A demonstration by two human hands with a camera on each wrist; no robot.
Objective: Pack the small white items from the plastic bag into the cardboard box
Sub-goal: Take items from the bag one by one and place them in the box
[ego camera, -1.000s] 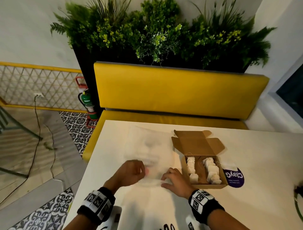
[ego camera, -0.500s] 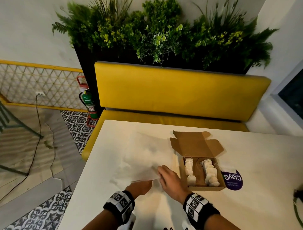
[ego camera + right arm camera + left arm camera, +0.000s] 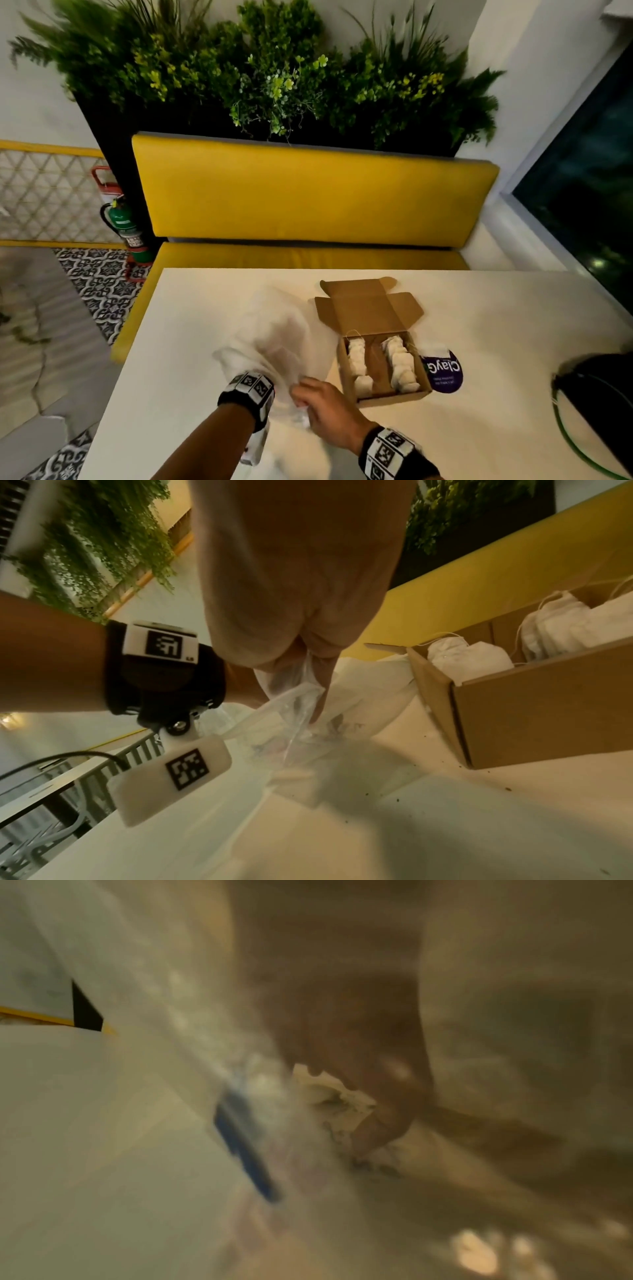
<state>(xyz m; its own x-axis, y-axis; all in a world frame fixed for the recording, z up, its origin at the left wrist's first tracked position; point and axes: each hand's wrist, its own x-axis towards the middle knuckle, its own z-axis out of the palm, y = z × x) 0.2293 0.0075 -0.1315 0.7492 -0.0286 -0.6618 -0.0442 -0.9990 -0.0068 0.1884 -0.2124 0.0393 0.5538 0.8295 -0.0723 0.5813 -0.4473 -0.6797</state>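
A clear plastic bag [image 3: 274, 335] lies bunched on the white table, left of the open cardboard box [image 3: 394, 399]. My left hand [image 3: 339, 1110] is inside the bag up to the wristband [image 3: 246, 387]. In the blurred left wrist view its fingers and thumb close round a small white item [image 3: 325, 1096]. My right hand [image 3: 308, 404] pinches the bag's rim [image 3: 301, 693] at its near end and holds it up. Several small white items [image 3: 400, 366] with strings lie in two rows in the box [image 3: 548, 710].
A purple round label [image 3: 443, 370] lies just right of the box. A dark object with a green cable [image 3: 596, 394] sits at the table's right edge. The box lid [image 3: 366, 308] stands open toward the yellow bench [image 3: 308, 198]. Dark crumbs [image 3: 445, 761] dot the table.
My left hand moved from on top of the flat bag into its mouth. The right hand shifted back along the rim, and the bag puffed up and bunched to the left.
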